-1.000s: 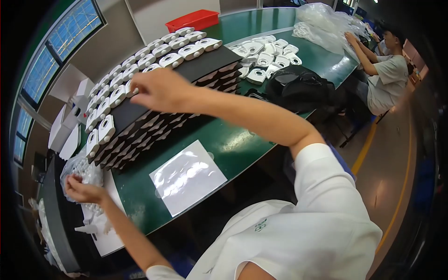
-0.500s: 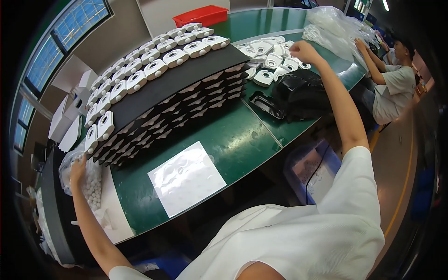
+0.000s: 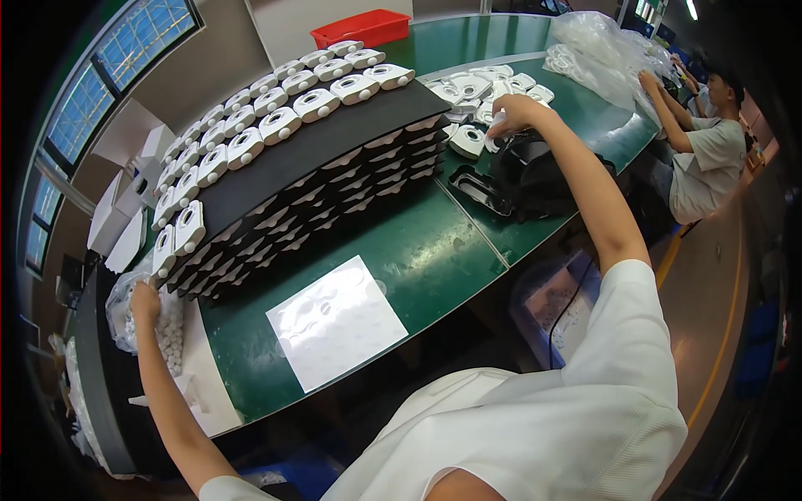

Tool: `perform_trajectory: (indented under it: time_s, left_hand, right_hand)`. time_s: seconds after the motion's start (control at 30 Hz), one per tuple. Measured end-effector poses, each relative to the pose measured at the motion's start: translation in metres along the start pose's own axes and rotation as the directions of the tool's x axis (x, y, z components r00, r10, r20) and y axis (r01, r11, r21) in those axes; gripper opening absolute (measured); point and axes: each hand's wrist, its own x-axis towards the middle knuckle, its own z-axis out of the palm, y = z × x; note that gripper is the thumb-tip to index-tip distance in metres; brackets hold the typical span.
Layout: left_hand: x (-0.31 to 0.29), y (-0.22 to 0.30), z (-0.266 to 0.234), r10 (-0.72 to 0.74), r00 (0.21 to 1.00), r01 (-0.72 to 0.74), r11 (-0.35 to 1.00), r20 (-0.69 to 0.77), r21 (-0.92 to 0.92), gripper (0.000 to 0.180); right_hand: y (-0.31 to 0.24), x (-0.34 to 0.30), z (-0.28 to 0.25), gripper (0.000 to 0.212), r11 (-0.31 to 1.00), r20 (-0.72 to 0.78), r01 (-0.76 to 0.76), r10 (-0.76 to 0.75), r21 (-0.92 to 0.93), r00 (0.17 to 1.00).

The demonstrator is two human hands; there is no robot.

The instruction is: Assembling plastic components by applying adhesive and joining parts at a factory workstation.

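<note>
My left hand is at a clear plastic bag of small white balls; its fingertips are hard to make out. At the far right, my right hand reaches over a heap of white plastic housings, each with a round hole. Its fingers are bent down and closed on one white housing, mostly covered by the hand. Rows of similar housings, each with a white ball at its end, lie on the top black sheet of a layered stack.
A white sheet lies on the green table near me. Black bags with a black tray are by the heap. Behind are a red bin and clear plastic bags. A seated co-worker works at right; a blue bin stands below.
My right hand has come down and left over the heap and now grips a white housing. The left hand has shifted slightly at the ball bag.
</note>
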Motion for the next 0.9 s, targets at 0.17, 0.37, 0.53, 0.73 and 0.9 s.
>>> perform_trajectory:
  time_s: [0.17,0.37,0.53,0.73,0.9]
  left_hand:
    - [0.007,-0.009,-0.008,0.138,0.99,-0.124,0.959,0.038,-0.254,0.034]
    - [0.025,-0.062,0.0,-0.368,0.864,0.027,0.716,-0.344,-0.697,0.031]
    - [0.034,-0.15,-0.014,-0.513,0.599,-0.011,-0.774,0.615,-0.633,0.038]
    - [-0.066,-0.046,-0.122,-0.108,0.964,0.036,-0.853,0.244,-0.52,0.021]
    - [-0.152,0.144,-0.196,0.114,0.988,0.156,-0.702,0.107,-0.695,0.033]
  right_hand:
    - [0.01,-0.028,-0.023,0.038,0.979,-0.153,0.201,-0.192,0.042,0.969]
    - [-0.012,-0.067,-0.036,0.017,0.932,-0.63,0.363,-0.293,-0.02,0.719]
    - [-0.069,-0.118,-0.029,0.016,0.681,-0.615,0.44,0.019,0.585,0.788]
    - [-0.177,-0.162,0.018,0.015,0.066,-0.378,0.4,-0.218,0.914,0.9]
    - [-0.248,-0.16,0.052,0.017,-0.077,-0.248,0.236,-0.388,0.969,0.888]
